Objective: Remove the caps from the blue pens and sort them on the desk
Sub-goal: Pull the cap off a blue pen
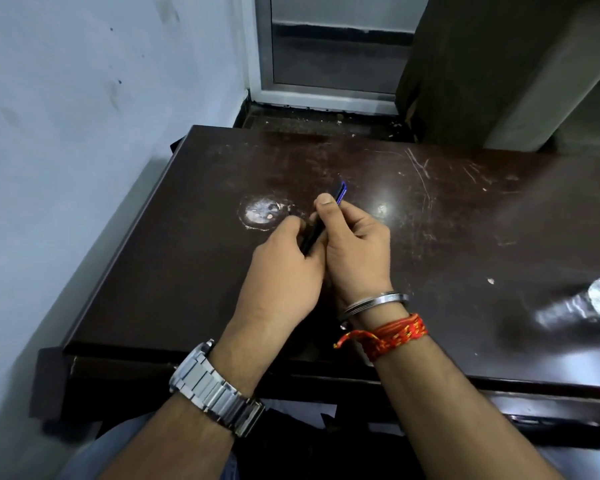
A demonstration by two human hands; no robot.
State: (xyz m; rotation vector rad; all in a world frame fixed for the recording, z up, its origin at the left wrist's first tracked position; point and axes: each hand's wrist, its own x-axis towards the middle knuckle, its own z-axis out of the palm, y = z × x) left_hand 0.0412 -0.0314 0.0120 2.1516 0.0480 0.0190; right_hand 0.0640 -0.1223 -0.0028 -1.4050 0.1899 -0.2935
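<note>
Blue pen [339, 194] is being held by both hands just over the middle of the desk [465, 220]. Right hand [357, 244] is curling tight around its blue top end. Left hand [281, 268] is gripping its dark bottom end.

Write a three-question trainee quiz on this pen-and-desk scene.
1. True or false: the blue pen lies flat on the desk.
2. Which wrist wears the watch? A: left. B: right.
3. Fill in: the left hand and right hand both hold one ____.
Key: 1 false, it is held above the surface; 2 A; 3 pen.
</note>
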